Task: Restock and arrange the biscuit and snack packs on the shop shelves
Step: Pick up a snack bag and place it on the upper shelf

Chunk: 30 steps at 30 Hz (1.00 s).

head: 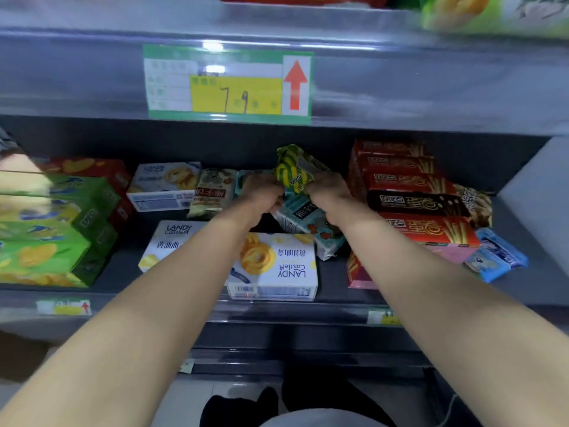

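Packs [311, 223] lie jumbled under the left grip [261, 192] and right grip [329, 189], both pinching a striped pack [295, 171] — much arranging seemingly remains.

We read "LANDY Castle" upside down on the front white box [277, 266] and upright on the box behind it [175, 238]. The shelf-edge price tag [228, 84] seems to say 7.9, beside a red up-arrow.
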Available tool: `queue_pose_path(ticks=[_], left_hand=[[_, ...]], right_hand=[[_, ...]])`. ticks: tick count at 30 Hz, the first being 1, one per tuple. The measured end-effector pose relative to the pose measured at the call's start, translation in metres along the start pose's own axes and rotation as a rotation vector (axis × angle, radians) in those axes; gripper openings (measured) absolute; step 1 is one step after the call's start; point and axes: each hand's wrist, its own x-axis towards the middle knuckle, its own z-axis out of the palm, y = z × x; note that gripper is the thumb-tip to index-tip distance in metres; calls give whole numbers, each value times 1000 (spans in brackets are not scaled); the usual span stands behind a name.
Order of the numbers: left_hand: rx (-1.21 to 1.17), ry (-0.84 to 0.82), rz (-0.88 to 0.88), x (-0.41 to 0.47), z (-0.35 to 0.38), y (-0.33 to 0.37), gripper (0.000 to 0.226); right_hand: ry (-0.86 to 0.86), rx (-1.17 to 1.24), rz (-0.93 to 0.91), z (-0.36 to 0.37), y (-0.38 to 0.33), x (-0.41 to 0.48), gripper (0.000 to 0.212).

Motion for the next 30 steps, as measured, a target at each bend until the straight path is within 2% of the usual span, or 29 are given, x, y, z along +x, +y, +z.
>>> queue_pose_path(ticks=[3, 4, 5, 7, 9, 13, 16, 19, 26, 30], left_hand=[[-22, 25, 25, 10, 5, 0, 19], [-35, 34, 23, 15, 7, -2, 21], [-55, 43, 20, 22, 7, -4, 27], [-79, 45, 7, 32, 8, -7, 56], [-91, 46, -2, 39, 9, -7, 64], [-18, 96, 65, 49, 10, -5, 38], [-69, 203, 69, 57, 9, -7, 32], [-112, 238, 101, 56, 8, -7, 26], [-248, 248, 240, 11, 1, 18, 2], [-325, 209, 252, -23, -12, 31, 18]], right_hand=[[43, 23, -19, 8, 6, 8, 37], [57, 42, -23, 11, 8, 10, 38], [71, 64, -33, 13, 10, 12, 40], [93, 133, -53, 17, 14, 13, 44], [107, 176, -74, 20, 18, 12, 46], [126, 140, -142, 26, 23, 10, 47], [141, 123, -155, 27, 27, 11, 46], [157, 80, -180, 28, 29, 14, 50], [218, 37, -188, 36, 15, 9, 81], [256, -20, -208, 35, -1, -4, 87]])
